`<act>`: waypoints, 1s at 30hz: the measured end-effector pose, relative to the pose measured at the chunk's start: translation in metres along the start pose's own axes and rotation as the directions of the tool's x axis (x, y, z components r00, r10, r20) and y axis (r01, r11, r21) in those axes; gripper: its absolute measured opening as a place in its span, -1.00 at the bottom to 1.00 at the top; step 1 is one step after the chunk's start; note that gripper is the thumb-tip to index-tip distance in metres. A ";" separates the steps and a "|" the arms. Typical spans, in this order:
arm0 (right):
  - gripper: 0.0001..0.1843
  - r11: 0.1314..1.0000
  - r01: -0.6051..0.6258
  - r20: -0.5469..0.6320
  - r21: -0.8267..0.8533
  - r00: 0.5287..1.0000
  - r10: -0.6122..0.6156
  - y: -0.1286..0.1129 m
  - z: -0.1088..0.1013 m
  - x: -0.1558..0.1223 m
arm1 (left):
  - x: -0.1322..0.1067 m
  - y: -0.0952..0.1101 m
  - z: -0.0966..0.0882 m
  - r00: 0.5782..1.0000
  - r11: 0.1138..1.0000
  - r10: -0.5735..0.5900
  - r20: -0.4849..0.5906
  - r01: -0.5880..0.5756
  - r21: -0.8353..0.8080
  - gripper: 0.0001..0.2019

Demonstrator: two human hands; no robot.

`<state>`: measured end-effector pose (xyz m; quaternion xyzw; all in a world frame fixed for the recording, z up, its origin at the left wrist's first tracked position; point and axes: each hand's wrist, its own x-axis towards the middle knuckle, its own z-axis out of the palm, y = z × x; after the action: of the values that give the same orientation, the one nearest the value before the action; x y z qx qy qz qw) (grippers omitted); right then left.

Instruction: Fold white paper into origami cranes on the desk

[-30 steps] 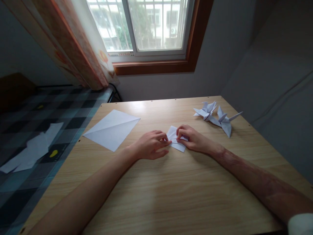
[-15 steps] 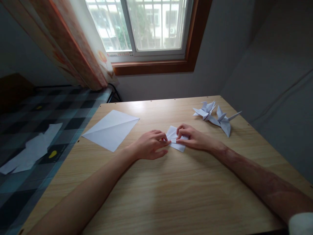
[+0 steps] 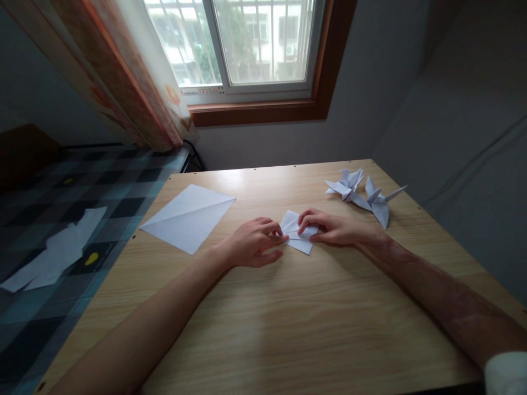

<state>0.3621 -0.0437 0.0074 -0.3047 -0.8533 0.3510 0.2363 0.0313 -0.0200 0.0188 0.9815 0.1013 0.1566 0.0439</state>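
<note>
A small folded paper (image 3: 302,243) with layered flaps lies flat on the wooden table. The fingertips of my left hand (image 3: 257,241) press its left end down against the wood, with the thumb held apart below. My right hand (image 3: 331,226) rests over its right side, fingers curled and thumb at the right edge, gripping the paper. Part of the paper is hidden beneath both hands.
A creased square sheet (image 3: 190,219) lies left on the wooden table (image 3: 255,329). Folded paper cranes (image 3: 379,203) stand at the back right. Paper scraps (image 3: 61,249) are on the checked bed (image 3: 24,329). A curtain (image 3: 135,82) hangs beside the window (image 3: 263,44).
My right thumb has slid rightward off the middle of the folded paper to its right edge, uncovering more of the flaps. My left hand stays in place.
</note>
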 end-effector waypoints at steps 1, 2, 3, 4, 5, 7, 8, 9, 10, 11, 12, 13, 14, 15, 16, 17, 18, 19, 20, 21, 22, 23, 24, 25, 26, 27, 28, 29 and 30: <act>-0.72 1.000 0.002 0.013 -0.002 1.000 -0.002 0.000 -0.002 -0.001 | 0.000 0.000 0.000 1.000 1.000 -0.001 0.000 0.001 0.000 -0.63; -0.70 1.000 0.004 0.023 -0.004 1.000 -0.004 -0.001 -0.004 -0.002 | 0.000 0.000 0.000 1.000 1.000 -0.001 0.000 0.001 -0.001 -0.63; -0.69 1.000 0.007 0.031 -0.007 0.999 -0.007 -0.001 -0.005 -0.003 | 0.000 0.000 -0.001 1.000 1.000 -0.001 -0.001 0.001 -0.002 -0.63; -0.68 1.000 0.011 0.038 -0.009 0.999 -0.010 -0.001 -0.007 -0.004 | 0.000 0.000 -0.001 1.000 1.000 0.001 -0.002 -0.001 -0.003 -0.63; -0.67 1.000 0.014 0.043 -0.009 0.999 -0.014 -0.002 -0.008 -0.004 | 0.000 0.000 -0.001 1.000 1.000 0.004 -0.006 -0.004 -0.005 -0.63; -0.64 1.000 0.012 0.046 -0.001 0.999 -0.012 -0.002 -0.009 -0.005 | 0.000 0.000 0.000 1.000 1.000 0.010 -0.016 -0.010 -0.007 -0.62; -0.62 1.000 0.004 0.040 0.009 0.999 -0.005 -0.002 -0.008 -0.004 | 0.000 0.000 0.000 1.000 1.000 0.012 -0.019 -0.012 -0.005 -0.62; -0.61 1.000 -0.011 0.025 0.020 1.000 0.011 -0.002 -0.007 -0.004 | 0.000 0.000 0.000 1.000 1.000 0.012 -0.020 -0.012 -0.001 -0.62; -0.61 0.999 -0.030 -0.007 0.030 1.000 0.030 -0.001 -0.004 -0.003 | 0.000 0.001 -0.001 1.000 1.000 0.012 -0.018 -0.012 0.004 -0.61; -0.62 0.998 -0.054 -0.049 0.035 0.997 0.055 -0.001 -0.001 -0.002 | 0.001 0.001 -0.001 1.000 1.000 0.012 -0.013 -0.012 0.010 -0.61; -0.66 0.996 -0.085 -0.119 0.028 0.989 0.088 -0.001 0.004 0.000 | 0.001 0.001 -0.001 1.000 1.000 0.014 -0.009 -0.014 0.016 -0.62; -0.72 0.995 -0.103 -0.203 0.012 0.974 0.103 -0.001 0.009 0.002 | 0.001 0.001 -0.001 1.000 1.000 0.019 -0.009 -0.019 0.020 -0.63; -0.79 0.994 -0.107 -0.258 -0.013 0.961 0.100 -0.001 0.013 0.004 | 0.001 0.001 -0.002 1.000 0.999 0.027 -0.013 -0.027 0.021 -0.65; -0.84 0.996 -0.081 -0.286 -0.047 0.956 0.064 -0.001 0.018 0.005 | 0.001 0.001 -0.002 0.999 0.999 0.038 -0.021 -0.037 0.018 -0.67; -0.86 0.995 -0.061 -0.306 -0.083 0.951 0.033 -0.001 0.021 0.006 | 0.001 0.002 -0.001 0.998 0.999 0.049 -0.034 -0.049 0.010 -0.68; -0.87 0.991 -0.041 -0.311 -0.127 0.950 0.000 0.000 0.024 0.007 | 0.001 0.002 -0.001 0.997 0.998 0.059 -0.050 -0.059 0.000 -0.69; -0.87 0.986 -0.024 -0.316 -0.165 0.948 -0.030 0.000 0.025 0.008 | 0.001 0.002 0.000 0.995 0.998 0.067 -0.068 -0.068 -0.012 -0.69; -0.86 0.980 -0.011 -0.316 -0.196 0.947 -0.053 0.001 0.026 0.008 | 0.001 0.002 0.000 0.994 0.997 0.071 -0.087 -0.073 -0.025 -0.68; -0.83 0.976 -0.001 -0.313 -0.219 0.947 -0.069 0.002 0.026 0.007 | 0.001 0.002 0.001 0.992 0.997 0.069 -0.106 -0.073 -0.036 -0.66; -0.81 0.973 0.007 -0.310 -0.231 0.947 -0.080 0.002 0.025 0.007 | 0.001 0.003 0.002 0.990 0.997 0.063 -0.126 -0.069 -0.045 -0.66; -0.80 0.971 0.012 -0.306 -0.237 0.948 -0.087 0.002 0.025 0.006 | 0.001 0.003 0.003 0.988 0.997 0.052 -0.145 -0.060 -0.052 -0.66; -0.80 0.971 0.013 -0.303 -0.239 0.949 -0.087 0.002 0.024 0.006 | 0.001 0.003 0.004 0.986 0.997 0.038 -0.161 -0.047 -0.056 -0.66; -0.80 0.970 0.006 -0.305 -0.241 0.949 -0.082 0.002 0.024 0.005 | 0.001 0.004 0.005 0.984 0.998 0.019 -0.178 -0.030 -0.058 -0.67; -0.82 0.970 -0.006 -0.313 -0.243 0.947 -0.073 0.000 0.024 0.005 | 0.001 0.003 0.006 0.980 0.998 -0.004 -0.197 -0.007 -0.055 -0.69; -0.83 0.969 -0.024 -0.322 -0.246 0.945 -0.058 -0.001 0.025 0.005 | 0.001 0.003 0.007 0.976 0.999 -0.028 -0.216 0.018 -0.048 -0.70; -0.85 0.967 -0.044 -0.330 -0.249 0.943 -0.042 -0.004 0.026 0.005 | 0.001 0.002 0.008 0.971 0.998 -0.053 -0.233 0.045 -0.037 -0.73; -0.86 0.966 -0.062 -0.332 -0.253 0.943 -0.027 -0.006 0.028 0.005 | 0.001 0.001 0.009 0.965 0.997 -0.076 -0.250 0.073 -0.020 -0.76; -0.87 0.963 -0.074 -0.325 -0.259 0.946 -0.015 -0.009 0.030 0.005 | 0.001 0.000 0.009 0.959 0.995 -0.096 -0.267 0.100 0.002 -0.79; -0.88 0.961 -0.076 -0.313 -0.268 0.950 -0.012 -0.013 0.032 0.006 | 0.000 -0.001 0.010 0.953 0.992 -0.114 -0.280 0.126 0.026 -0.81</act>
<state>0.3337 -0.0619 -0.0028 -0.4000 -0.8408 0.1799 0.3174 0.0346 -0.0190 0.0094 0.9425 0.1691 0.2878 0.0175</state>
